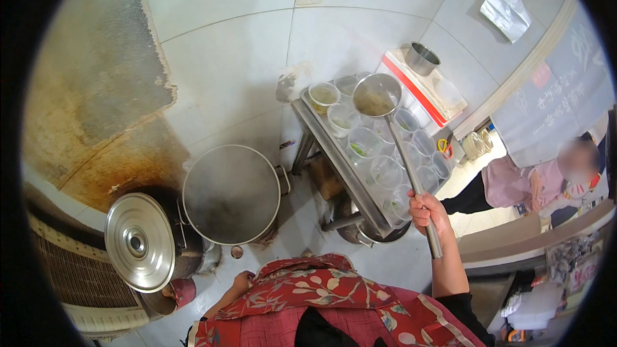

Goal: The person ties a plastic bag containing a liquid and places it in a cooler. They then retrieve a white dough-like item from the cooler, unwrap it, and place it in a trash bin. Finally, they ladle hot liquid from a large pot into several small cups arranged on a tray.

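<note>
My right hand grips the long metal handle of a ladle, whose bowl holds brownish liquid. The bowl is over the far end of a metal table crowded with clear plastic cups. Green bits lie in several cups, and a cup at the far left corner holds yellowish liquid. Down by the red floral apron is my left hand, partly hidden by the cloth; its fingers look curled, but whether they hold anything is unclear. A large steaming pot stands open at the left.
A lidded pot stands left of the steaming one. Behind the cups, a metal container rests on a white and red box. Scissors lie near the table's right end. Another pot sits beneath the table. A person is at the right.
</note>
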The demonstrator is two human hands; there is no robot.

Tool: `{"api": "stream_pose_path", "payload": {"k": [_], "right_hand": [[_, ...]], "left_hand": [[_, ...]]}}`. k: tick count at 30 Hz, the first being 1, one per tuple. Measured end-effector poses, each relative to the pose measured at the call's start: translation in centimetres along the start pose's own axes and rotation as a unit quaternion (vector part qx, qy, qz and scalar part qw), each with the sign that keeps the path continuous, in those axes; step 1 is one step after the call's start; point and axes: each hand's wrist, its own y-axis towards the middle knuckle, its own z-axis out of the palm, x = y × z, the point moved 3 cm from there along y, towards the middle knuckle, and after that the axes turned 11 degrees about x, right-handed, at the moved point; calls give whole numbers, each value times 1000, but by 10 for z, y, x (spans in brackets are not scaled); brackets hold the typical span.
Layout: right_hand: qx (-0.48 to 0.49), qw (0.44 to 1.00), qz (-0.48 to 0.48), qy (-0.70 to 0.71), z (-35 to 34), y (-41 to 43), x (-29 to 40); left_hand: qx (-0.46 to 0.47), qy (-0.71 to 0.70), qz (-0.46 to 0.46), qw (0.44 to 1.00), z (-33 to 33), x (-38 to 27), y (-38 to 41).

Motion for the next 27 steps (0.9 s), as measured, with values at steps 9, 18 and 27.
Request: {"api": "stream_pose_path", "payload": {"k": [9, 18, 27], "right_hand": [[-14, 999, -11, -27, -1, -2, 6], [-41, 995, -27, -86, 3, -1, 5], [-48, 990, -26, -128, 0, 4, 2]], "left_hand": [[18, 26, 4, 999, -2, -12, 6], [10, 5, 3, 1000, -1, -13, -2], [-1, -26, 6, 1000, 14, 16, 3]]}}
